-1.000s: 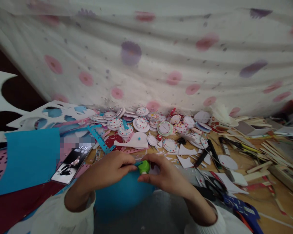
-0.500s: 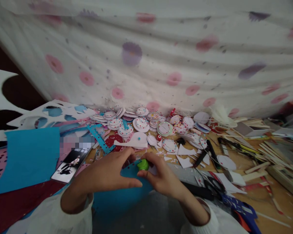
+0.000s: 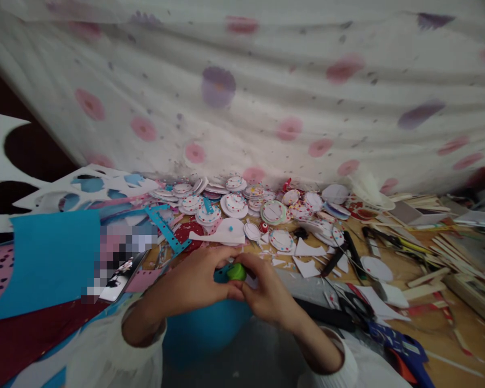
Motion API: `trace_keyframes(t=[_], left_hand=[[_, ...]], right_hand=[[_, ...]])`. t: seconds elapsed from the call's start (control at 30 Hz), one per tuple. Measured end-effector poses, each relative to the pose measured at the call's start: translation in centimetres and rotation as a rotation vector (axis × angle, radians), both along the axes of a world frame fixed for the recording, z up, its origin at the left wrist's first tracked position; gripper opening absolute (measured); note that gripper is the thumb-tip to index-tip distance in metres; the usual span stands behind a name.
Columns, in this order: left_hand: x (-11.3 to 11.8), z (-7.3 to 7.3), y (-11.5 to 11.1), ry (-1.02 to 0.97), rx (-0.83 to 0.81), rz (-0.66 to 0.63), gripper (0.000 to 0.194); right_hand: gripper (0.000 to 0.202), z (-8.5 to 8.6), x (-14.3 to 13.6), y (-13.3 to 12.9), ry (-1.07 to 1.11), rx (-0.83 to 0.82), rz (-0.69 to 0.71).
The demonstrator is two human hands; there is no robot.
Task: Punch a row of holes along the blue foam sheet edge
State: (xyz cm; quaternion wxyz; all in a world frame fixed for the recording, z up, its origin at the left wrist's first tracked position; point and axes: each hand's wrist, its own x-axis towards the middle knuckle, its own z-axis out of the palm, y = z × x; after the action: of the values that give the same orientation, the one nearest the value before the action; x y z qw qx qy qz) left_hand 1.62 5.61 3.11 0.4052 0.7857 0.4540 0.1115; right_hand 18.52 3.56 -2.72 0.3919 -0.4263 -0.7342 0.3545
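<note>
Between my hands is a small rounded bright green object [image 3: 236, 271], apparently a craft punch, sitting at the far edge of a blue sheet [image 3: 210, 328]. My right hand [image 3: 267, 288] grips it, index finger behind and thumb in front. My left hand [image 3: 198, 277] curls around the sheet's far part from the left, its thumb tip meeting the right thumb just below the green punch. Dark spots like punched holes show in the sheet inside the left hand's curve. The sheet hangs down toward my lap, and my palms hide part of it.
White paper discs with coloured dots [image 3: 234, 205] lie piled along the curtain [image 3: 258, 108]. A blue ruler [image 3: 167, 229], a phone [image 3: 119, 283] and a larger blue sheet [image 3: 52, 258] are leftward. Scissors [image 3: 358, 310], a blue glue gun [image 3: 400, 342] and wooden sticks [image 3: 461, 264] lie rightward.
My left hand has moved right and closed in, its thumb now touching the right thumb. The green punch has tilted slightly, staying in my right hand.
</note>
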Motion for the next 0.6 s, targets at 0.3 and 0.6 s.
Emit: trace_keyframes(t=[0.3,0.6], left_hand=[[-2.0,0.5,0.3,0.192,0.027,-0.041,0.052],[-3.3,1.4,0.6,0.138,0.038,-0.002,0.022]], right_hand=[[0.027,0.6,0.2,0.1,0.002,-0.072,0.025],[0.022,1.7,1.0,-0.1,0.006,-0.079,0.083]])
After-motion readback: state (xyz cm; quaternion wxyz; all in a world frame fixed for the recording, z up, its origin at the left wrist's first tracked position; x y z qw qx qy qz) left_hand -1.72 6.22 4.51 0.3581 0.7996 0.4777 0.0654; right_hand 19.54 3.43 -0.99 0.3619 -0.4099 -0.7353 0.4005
